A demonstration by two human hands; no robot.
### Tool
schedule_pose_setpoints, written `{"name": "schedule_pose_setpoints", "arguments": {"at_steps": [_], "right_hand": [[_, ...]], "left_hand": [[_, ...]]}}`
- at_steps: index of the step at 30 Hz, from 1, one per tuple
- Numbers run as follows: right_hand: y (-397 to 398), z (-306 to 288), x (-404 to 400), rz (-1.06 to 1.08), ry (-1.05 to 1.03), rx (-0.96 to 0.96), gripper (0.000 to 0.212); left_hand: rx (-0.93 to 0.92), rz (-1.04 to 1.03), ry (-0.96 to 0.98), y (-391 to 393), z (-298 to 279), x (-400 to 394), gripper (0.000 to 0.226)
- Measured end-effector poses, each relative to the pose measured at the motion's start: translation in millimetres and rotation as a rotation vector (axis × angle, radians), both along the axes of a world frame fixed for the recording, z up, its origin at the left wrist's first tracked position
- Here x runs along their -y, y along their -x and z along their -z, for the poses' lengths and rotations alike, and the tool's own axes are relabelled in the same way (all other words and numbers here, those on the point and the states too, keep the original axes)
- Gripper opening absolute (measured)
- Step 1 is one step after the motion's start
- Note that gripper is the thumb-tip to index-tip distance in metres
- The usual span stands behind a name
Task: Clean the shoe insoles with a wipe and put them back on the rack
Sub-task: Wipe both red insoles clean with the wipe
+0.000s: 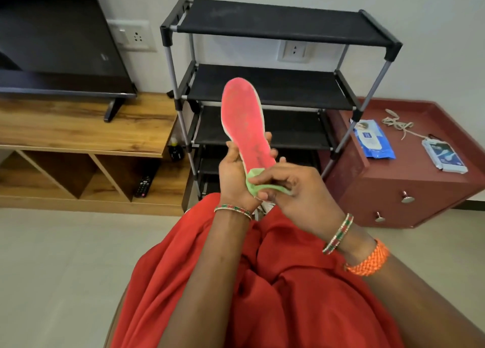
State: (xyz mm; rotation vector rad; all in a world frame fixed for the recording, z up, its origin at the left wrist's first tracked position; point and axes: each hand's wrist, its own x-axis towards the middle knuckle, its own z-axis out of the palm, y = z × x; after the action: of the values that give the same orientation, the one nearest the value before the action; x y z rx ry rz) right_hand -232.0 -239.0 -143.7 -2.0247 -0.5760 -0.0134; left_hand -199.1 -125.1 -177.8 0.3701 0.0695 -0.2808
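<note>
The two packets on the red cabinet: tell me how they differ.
The blue packet lies nearer the shoe rack; the white-and-blue packet lies farther right, nearer the cabinet's right edge. The blue packet looks soft and crumpled with a white label on top; the white-and-blue packet looks flatter and squarer, mostly pale with a dark blue print. Both lie flat on the cabinet top, untouched by either hand.

Pink insole [245,119] upright, green wipe [256,182] at heel, rack [278,25] behind.

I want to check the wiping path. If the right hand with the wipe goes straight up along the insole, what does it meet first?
Probably the left hand: its fingers grip the pink insole just above the right hand and green wipe.
</note>
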Motion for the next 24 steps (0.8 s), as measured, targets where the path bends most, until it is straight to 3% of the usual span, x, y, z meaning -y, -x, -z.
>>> {"name": "schedule_pose_setpoints", "arguments": {"at_steps": [6, 11, 14, 19, 24], "right_hand": [[-12.2, -11.1, -21.5, 0.178, 0.001, 0.086, 0.026], [-4.3, 2.9, -27.7, 0.068, 0.033, 0.034, 0.024], [-10.0, -0.2, -33.5, 0.061, 0.045, 0.115, 0.024], [-29.9, -16.3, -49.2, 0.237, 0.08, 0.218, 0.024], [-25.6, -3.0, -33.0, 0.064, 0.102, 0.283, 0.024]], "left_hand": [[-0.034, 0.013, 0.015, 2.7, 3.4, 15.1, 0.064], [-0.03, -0.057, 0.004, -2.3, 12.5, -16.6, 0.066], [-0.027, -0.057, 0.024, -7.7, 10.8, -23.1, 0.061], [0.031, 0.033, 0.027, -7.6, -1.4, -2.4, 0.068], [0.122, 0.024, 0.03, -26.3, -9.7, -28.7, 0.058]]}}
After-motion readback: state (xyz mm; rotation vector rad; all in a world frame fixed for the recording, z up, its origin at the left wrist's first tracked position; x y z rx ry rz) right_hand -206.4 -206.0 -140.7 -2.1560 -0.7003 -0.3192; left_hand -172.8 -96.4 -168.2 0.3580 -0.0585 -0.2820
